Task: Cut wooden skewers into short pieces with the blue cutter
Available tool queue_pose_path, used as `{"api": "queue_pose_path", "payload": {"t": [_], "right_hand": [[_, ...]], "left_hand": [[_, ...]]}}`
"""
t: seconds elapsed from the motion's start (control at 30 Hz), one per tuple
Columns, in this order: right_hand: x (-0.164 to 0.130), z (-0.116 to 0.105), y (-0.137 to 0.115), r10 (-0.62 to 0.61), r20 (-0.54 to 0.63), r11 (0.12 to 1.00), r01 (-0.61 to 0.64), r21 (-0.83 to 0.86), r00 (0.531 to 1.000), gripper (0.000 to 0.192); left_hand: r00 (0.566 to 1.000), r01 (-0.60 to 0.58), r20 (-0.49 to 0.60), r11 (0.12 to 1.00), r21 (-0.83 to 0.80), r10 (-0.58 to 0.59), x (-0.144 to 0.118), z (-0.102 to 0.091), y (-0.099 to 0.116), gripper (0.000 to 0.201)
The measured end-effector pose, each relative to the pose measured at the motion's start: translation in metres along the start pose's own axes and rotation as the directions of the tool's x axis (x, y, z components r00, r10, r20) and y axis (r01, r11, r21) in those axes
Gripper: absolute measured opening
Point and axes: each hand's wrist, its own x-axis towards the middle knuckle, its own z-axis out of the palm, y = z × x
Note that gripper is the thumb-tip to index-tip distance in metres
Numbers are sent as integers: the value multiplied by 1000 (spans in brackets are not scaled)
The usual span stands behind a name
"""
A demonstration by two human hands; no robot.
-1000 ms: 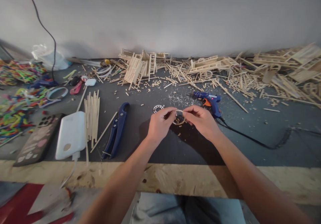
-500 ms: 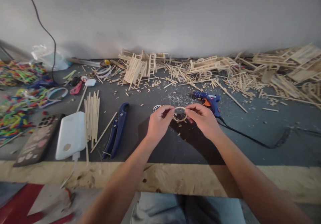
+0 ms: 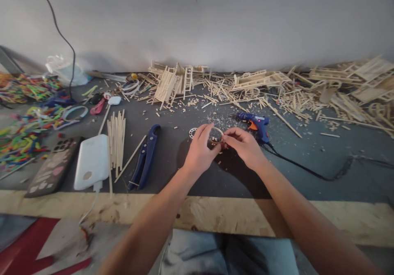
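Between my two hands is a thin, pale wooden ring point(image 3: 218, 130), held above the dark worktop. My left hand point(image 3: 201, 147) grips its left and lower side, thumb reaching along the near edge and hiding part of it. At the ring's right side, my right hand point(image 3: 241, 143) pinches it with thumb and fingertips. A small white disc with holes point(image 3: 192, 133) lies just beyond my left hand. Past my right hand rests a blue glue gun point(image 3: 257, 124) with an orange trigger and a black cord.
Left of my hands lie a blue cutter point(image 3: 145, 158), a bundle of thin sticks point(image 3: 116, 141), a white power bank point(image 3: 92, 162) and a phone point(image 3: 54, 166). Stick structures point(image 3: 166, 86) and offcuts line the wall. Colourful pipe cleaners point(image 3: 23, 137) heap at far left.
My left hand has turned and its thumb has moved along the ring's near side. The ring has tilted, and my right hand has shifted slightly left and down on it.
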Motion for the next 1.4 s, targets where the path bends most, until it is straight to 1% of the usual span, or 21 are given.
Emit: {"api": "queue_pose_path", "payload": {"t": [0.07,0.13,0.23,0.3,0.4,0.47,0.53,0.63,0.73,0.87,0.93,1.07,1.17,1.3,1.4], "right_hand": [[0,-1,1,10,3,999,-10,34,1000,18],[1,-2,1,16,-10,997,-15,79,1000,19],[2,-5,1,12,-27,995,-9,104,1000,21],[2,-8,1,10,-31,995,-7,98,999,21],[3,-10,0,3,-35,995,0,95,999,22],[4,-10,0,-4,-42,995,8,96,999,22],[5,-10,-1,-3,-42,995,8,101,999,23],[5,-9,-2,8,-38,994,-4,106,999,23],[5,-8,-3,13,-34,994,-9,108,999,21],[5,-8,-3,13,-15,993,-11,120,1000,19],[5,-8,-3,17,-4,992,-17,127,1000,17],[4,-8,-4,12,4,991,-12,134,1000,16],[4,-7,-4,4,8,993,-5,121,1000,16],[4,-8,-4,6,19,993,-8,114,1000,16],[4,-8,-5,12,9,994,-13,111,1000,15]], "left_hand": [[1000,17,-25,1000,-13,-18,1,-1,-3,58],[996,45,-80,998,-35,-48,4,-5,-7,64],[980,99,-172,995,-14,-100,13,-20,-16,68],[971,159,-185,987,33,-151,21,-34,-21,68],[961,235,-171,966,104,-215,33,-55,-31,71],[958,252,-177,956,153,-224,43,-64,-40,73],[957,262,-177,944,199,-229,54,-70,-49,74],[956,289,-134,914,284,-260,71,-70,-60,77],[963,271,-82,895,355,-259,86,-65,-68,78],[964,255,-39,877,407,-263,98,-58,-76,77],[965,249,-34,869,429,-260,102,-56,-78,77],[955,278,-37,847,454,-293,106,-58,-81,78],[954,265,-12,829,493,-298,108,-60,-79,77],[940,265,32,785,559,-341,108,-62,-75,74],[938,248,66,794,555,-339,108,-65,-74,74]]}}
